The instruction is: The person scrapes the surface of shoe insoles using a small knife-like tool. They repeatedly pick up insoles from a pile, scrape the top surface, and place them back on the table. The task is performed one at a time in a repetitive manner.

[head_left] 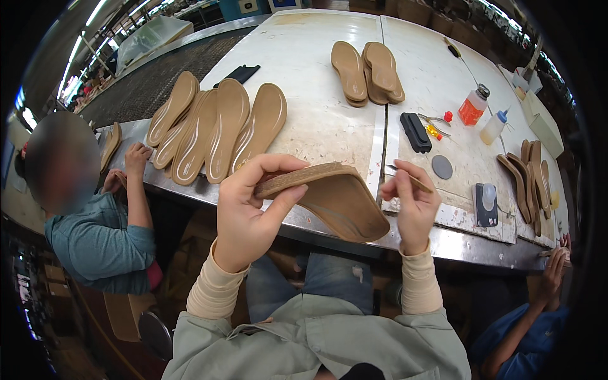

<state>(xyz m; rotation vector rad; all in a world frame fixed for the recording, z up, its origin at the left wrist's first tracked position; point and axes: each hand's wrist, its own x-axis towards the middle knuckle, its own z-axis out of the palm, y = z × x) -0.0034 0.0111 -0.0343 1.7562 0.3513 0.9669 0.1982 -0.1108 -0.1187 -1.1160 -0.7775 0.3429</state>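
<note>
Left hand holds a tan shoe sole by its near end: thumb under the sole's edge, fingers curled over the top rim, clamped on it. The sole runs from those fingers out to the right and slightly down, long axis roughly level across the body, tread side turned toward the camera, its far tip ending just below the right hand. It is held in the air above the lap, at the steel edge of the workbench.

Right hand is raised just beside the sole's right end, not touching it as far as can be told. Its fingertips are pressed together, pinching a thin stick-like tool that points left and up, toward the sole's upper rim. The left hand carries the sole; the right is the nearer one to its free end.

Both forearms come up from below, wrists bent inward, in beige sleeves.

Beyond the fingers, a row of tan insoles lies on the bench.
</note>
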